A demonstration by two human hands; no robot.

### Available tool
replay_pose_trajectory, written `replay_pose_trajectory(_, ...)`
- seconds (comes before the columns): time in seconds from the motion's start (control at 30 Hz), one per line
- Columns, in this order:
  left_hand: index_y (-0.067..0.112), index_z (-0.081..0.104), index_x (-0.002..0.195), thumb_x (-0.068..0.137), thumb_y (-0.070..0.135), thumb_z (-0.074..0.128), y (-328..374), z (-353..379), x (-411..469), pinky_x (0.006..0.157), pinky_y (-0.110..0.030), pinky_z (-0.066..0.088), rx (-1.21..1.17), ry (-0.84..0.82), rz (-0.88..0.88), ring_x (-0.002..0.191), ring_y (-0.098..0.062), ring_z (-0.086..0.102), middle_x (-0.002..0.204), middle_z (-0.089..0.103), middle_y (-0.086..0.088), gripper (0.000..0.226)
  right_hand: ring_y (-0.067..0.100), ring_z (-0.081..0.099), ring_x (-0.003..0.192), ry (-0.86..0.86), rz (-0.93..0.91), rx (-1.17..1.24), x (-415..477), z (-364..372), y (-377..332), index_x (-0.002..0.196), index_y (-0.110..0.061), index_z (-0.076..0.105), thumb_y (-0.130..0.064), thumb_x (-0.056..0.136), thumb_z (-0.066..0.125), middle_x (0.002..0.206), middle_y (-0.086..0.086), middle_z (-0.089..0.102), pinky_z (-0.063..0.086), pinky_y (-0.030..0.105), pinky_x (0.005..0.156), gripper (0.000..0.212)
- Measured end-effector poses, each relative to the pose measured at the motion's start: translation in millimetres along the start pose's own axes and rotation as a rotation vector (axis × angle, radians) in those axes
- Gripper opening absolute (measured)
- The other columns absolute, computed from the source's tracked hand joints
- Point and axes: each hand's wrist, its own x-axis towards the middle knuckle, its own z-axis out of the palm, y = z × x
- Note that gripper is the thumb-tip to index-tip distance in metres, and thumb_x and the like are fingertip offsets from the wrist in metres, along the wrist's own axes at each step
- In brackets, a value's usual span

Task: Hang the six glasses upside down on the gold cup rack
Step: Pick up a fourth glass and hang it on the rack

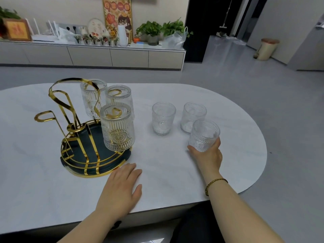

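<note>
- My right hand: fingers wrapped round an upright glass at 4 o'clock on the surface.
- My left hand: spread flat, holding nothing.
- Gold cup rack, 9 o'clock: three glasses hung inverted.
- Two upright glasses beside it; no legible writing.

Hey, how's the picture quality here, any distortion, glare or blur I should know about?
Head view: wide-angle bending curves the table edge and sideboard; bright highlights glint on the gold cup rack; lighting is soft, with faint shadows under the left hand and right hand; the glasses' ribbed pattern reads clearly, while the far shelf items look soft.
</note>
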Motion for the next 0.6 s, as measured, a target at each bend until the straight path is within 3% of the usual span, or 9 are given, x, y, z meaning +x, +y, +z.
replay_pose_trajectory(0.17,0.013,0.067,0.095,0.073,0.036,0.036,0.3,-2.1,-0.1,0.079,-0.045,0.053,0.001,-0.029,0.003,0.095,-0.027,0.066,0.102,0.071,-0.009,0.044,0.037,0.049,0.109,0.005,0.000,0.028,1.3,0.3,0.5,0.126,-0.009,0.025,-0.032,0.058,0.076,0.122,0.016,0.052,0.045,0.042,0.087,0.088)
replay_pose_trajectory(0.3,0.012,0.063,0.106,0.075,0.030,0.047,-0.5,1.9,-1.3,0.094,-0.047,0.044,-0.078,0.005,-0.017,0.110,-0.030,0.058,0.116,0.064,-0.012,0.039,0.030,0.054,0.099,-0.012,-0.004,0.123,-3.7,-7.0,1.0,0.122,-0.013,0.027,-0.028,0.059,0.076,0.118,0.009,0.054,0.041,0.031,0.074,0.081)
replay_pose_trajectory(0.4,0.019,0.044,0.127,0.089,0.033,0.043,-3.1,7.3,-1.9,0.111,-0.036,0.023,-0.125,-0.026,-0.009,0.132,-0.019,0.032,0.141,0.040,-0.003,0.041,0.019,0.048,0.090,-0.035,-0.062,0.169,-11.0,-19.4,-5.7,0.120,-0.016,0.029,-0.027,0.058,0.076,0.108,-0.003,0.049,0.038,0.029,0.072,0.079)
replay_pose_trajectory(0.47,0.022,0.036,0.132,0.092,0.033,0.041,-5.7,9.3,-4.3,0.113,-0.032,0.013,-0.155,-0.040,-0.005,0.136,-0.014,0.021,0.147,0.029,0.001,0.042,0.014,0.047,0.091,-0.075,-0.115,0.192,-15.8,-32.4,-16.7,0.116,-0.022,0.031,-0.026,0.057,0.077,0.100,-0.014,0.045,0.038,0.027,0.071,0.075)
replay_pose_trajectory(0.6,0.023,0.037,0.131,0.090,0.031,0.045,-13.6,1.3,-16.5,0.111,-0.028,0.018,-0.201,-0.071,-0.020,0.133,-0.012,0.026,0.145,0.033,0.003,0.042,0.010,0.049,0.093,-0.215,-0.271,0.178,-25.4,-62.3,-48.7,0.107,-0.035,0.032,-0.027,0.055,0.078,0.096,-0.026,0.043,0.039,0.016,0.064,0.069)
